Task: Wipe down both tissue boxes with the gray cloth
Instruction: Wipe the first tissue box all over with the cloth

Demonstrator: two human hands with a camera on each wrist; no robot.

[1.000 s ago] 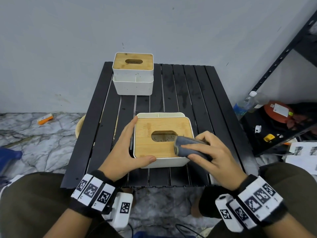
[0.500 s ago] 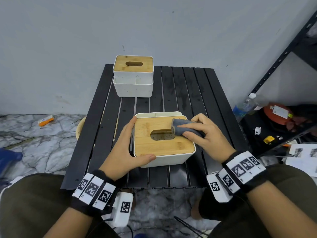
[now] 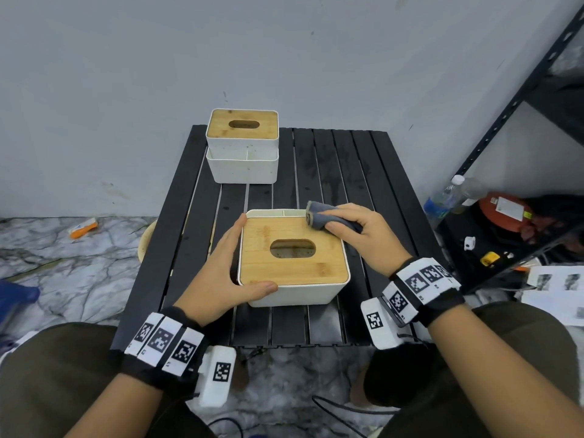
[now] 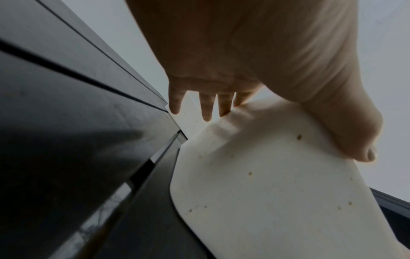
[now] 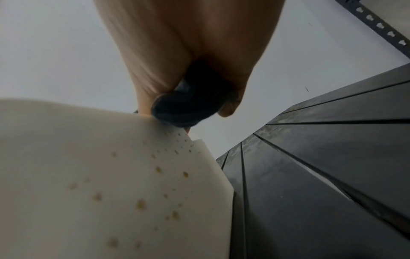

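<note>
The near tissue box (image 3: pixel 294 289), white with a bamboo lid, stands at the table's front; its speckled white wall (image 4: pixel 277 192) fills the left wrist view. My left hand (image 3: pixel 240 257) braces its front-left corner, straight fingers along the left side and thumb on the front edge. My right hand (image 3: pixel 344 227) grips the folded gray cloth (image 3: pixel 317 216) and presses it on the lid's far-right corner; the cloth (image 5: pixel 184 108) shows bunched under the palm. The second tissue box (image 3: pixel 242 147) stands untouched at the table's far left.
The black slatted table (image 3: pixel 341 172) is bare on its right half. A dark metal shelf (image 3: pixel 512 99) stands to the right, with a water bottle (image 3: pixel 442 197), a red-lidded container and loose papers by its foot. A marble floor lies to the left.
My right hand slid the cloth from the lid's front right, past the slot, to the far-right corner. The left hand kept its hold on the box corner.
</note>
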